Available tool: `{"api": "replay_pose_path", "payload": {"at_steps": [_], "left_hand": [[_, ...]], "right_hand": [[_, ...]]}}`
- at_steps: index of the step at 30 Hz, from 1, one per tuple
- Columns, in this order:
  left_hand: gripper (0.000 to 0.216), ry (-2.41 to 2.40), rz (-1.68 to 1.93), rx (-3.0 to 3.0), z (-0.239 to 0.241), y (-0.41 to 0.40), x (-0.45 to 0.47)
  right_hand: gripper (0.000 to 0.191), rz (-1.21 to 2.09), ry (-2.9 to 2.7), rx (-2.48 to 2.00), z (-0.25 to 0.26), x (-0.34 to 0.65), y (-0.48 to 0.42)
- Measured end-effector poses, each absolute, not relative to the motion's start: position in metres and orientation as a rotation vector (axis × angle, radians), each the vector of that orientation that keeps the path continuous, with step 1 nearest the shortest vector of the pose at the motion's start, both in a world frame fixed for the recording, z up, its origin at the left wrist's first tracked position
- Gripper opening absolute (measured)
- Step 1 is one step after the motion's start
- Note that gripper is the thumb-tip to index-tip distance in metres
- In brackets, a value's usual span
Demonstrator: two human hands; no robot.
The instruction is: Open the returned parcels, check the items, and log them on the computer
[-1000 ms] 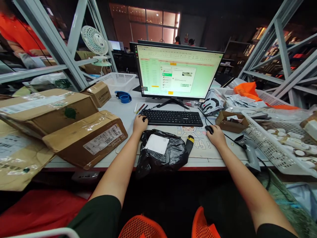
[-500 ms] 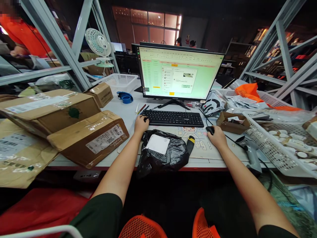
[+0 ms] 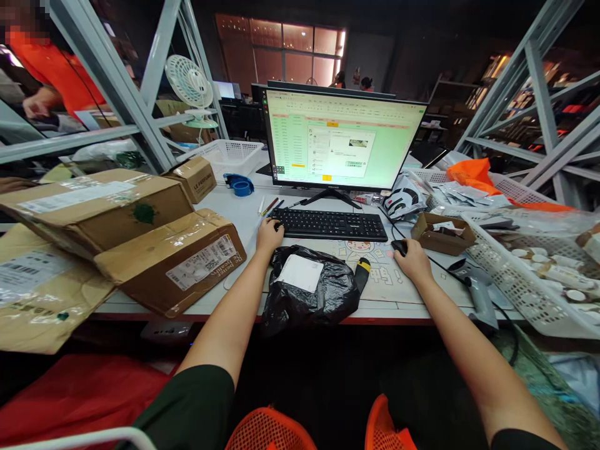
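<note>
My left hand [image 3: 269, 235] rests at the left end of the black keyboard [image 3: 332, 224], its fingers curled in. A small dark patch shows at those fingers; I cannot make out what it is. On the right, my right hand [image 3: 414, 259] is closed over a black computer mouse [image 3: 399, 247]. Between my forearms, a black plastic parcel [image 3: 328, 300] with a white label lies at the desk's front edge. A black and yellow utility knife [image 3: 362, 272] touches its right side. Behind the keyboard stands a lit monitor [image 3: 344, 140] showing a spreadsheet and a smaller window.
Cardboard boxes [image 3: 140, 206] are stacked on the left. A tape roll [image 3: 242, 186] and pens [image 3: 269, 206] lie behind the keyboard. To the right are a small open box [image 3: 443, 234], a barcode scanner [image 3: 478, 294] and a white basket [image 3: 529, 294] of bottles. A co-worker [image 3: 60, 75] stands beyond the frame.
The co-worker at the far left has shifted, and a hand there shows more clearly. The small window's content on the monitor looks slightly different. My hands stay in place.
</note>
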State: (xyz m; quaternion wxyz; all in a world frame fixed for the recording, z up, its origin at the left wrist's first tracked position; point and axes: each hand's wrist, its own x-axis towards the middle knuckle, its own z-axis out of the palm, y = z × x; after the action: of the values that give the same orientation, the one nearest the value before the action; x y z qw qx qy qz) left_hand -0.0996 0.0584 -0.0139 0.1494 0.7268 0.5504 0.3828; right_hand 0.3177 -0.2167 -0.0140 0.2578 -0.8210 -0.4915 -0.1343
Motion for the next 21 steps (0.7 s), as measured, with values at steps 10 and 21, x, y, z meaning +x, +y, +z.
{"api": "replay_pose_path", "payload": {"at_steps": [10,21], "left_hand": [[0.03,1.568,1.125,2.075,-0.015,0.0589,-0.0994],[0.03,1.561,1.126,2.075,-0.0161,0.0598,-0.0999]], "right_hand": [[0.048,-0.375,-1.35,-2.204,-0.017,0.3196,-0.2155],[0.054,-0.358,-1.33,-2.177,-0.0206,0.3241,-0.2136]]}}
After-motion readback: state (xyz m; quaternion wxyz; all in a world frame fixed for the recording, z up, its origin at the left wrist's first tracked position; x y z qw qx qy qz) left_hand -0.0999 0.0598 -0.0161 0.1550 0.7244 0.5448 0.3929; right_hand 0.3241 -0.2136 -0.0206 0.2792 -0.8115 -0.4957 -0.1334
